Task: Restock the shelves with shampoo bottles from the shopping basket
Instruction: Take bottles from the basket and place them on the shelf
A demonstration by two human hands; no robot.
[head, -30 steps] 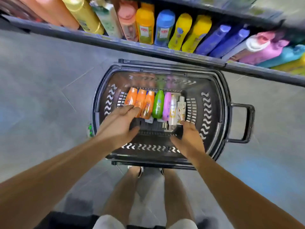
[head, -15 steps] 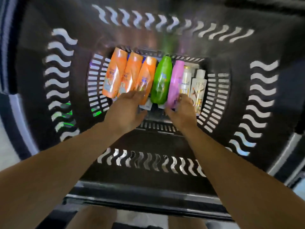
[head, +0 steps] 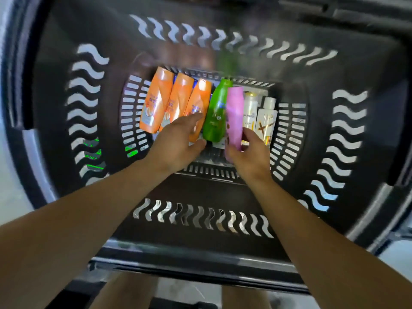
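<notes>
Shampoo bottles (head: 213,112), seven of them, lie side by side on the floor of the basket (head: 89,103); I judge the restocking is only beginning. My right hand (head: 247,155) is grasping the pink bottle (head: 234,114). My left hand (head: 178,141) reaches with relaxed fingers over an orange bottle (head: 198,101), holding nothing.

pale floor (head: 13,108) visible past the hands at the frame's left and right edges; lighting even, slightly blurred.
</notes>
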